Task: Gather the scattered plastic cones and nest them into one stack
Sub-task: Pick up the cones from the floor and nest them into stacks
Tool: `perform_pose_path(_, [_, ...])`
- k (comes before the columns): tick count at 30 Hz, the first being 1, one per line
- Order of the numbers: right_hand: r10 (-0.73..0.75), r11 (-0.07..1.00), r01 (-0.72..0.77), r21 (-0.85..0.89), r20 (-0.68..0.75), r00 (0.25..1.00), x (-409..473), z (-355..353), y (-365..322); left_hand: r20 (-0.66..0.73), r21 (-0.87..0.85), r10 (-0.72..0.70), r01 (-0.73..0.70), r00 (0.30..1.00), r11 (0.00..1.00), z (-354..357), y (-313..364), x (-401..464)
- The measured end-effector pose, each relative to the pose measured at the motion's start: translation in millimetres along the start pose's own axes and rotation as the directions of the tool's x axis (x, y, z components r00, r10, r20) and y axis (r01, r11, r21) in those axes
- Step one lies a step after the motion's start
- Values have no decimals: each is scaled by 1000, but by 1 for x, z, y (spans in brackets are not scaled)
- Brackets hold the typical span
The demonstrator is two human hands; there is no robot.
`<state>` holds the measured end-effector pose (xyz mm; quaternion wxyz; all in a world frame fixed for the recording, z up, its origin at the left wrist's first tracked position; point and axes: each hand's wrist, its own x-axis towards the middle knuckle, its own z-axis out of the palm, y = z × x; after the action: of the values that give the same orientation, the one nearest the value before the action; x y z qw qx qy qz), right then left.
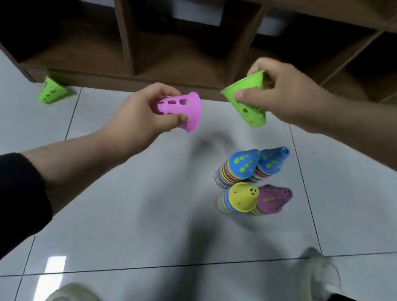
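While hands hold 2 cones | 4 stacks (251, 182) | 1 loose cone (51, 90)

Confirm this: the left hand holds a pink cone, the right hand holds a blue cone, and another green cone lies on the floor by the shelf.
Not quite. The head view shows the right hand holding a green cone, not a blue one. The rest stands: the left hand holds the pink cone, and another green cone lies on the floor by the shelf.

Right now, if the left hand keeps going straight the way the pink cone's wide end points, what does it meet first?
Probably the green cone in the right hand; the pink cone in the left hand faces it across a gap, though depth is unclear.
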<state>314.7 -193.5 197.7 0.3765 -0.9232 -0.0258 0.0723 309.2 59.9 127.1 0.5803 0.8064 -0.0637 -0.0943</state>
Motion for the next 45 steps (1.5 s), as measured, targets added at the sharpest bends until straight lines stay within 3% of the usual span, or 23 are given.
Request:
perform_pose_path(2, [17,968,-6,-250,41,999,-40,-25,17,85,124,35,-46,996,991,31,15,-16])
perform_pose_path(7, [146,828,14,-560,241,959,-112,-50,68,300,280,117,-205,947,938,100,30,-49])
perform_pose_path(13, [141,672,192,-715,379,915,-133,-27,119,457,490,150,-389,877,780,154,23,-67])
perform_pose_path(18, [111,656,255,-710,425,898,-123,3,133,473,641,34,-370,881,672,169,5,-57])
perform_pose_path(21, [65,646,301,-701,443,894,-116,13,132,405,621,16,-288,914,729,159,-6,-54])
perform_pose_path(23, [-63,634,350,-689,406,912,-109,13,129,322,606,66,-259,944,752,137,-16,-56])
perform_pose_path(25, [-177,683,382,-622,366,913,-96,17,117,221,625,79,-203,972,754,102,-30,-58])
perform_pose_path(28, [-236,776,374,-508,316,919,-66,29,89,22,663,13,-25,1000,748,38,-62,-54])
perform_pose_path(31, [-263,764,406,-501,333,906,-25,59,49,-194,690,-33,161,980,706,-34,-102,-42])
perform_pose_path(36, [-293,666,553,-501,506,811,53,141,-28,-436,637,-137,412,890,652,-145,-160,-28])
perform_pose_path(45, [-110,759,436,-483,564,818,161,255,-79,-407,733,-210,455,889,505,-233,-242,34])
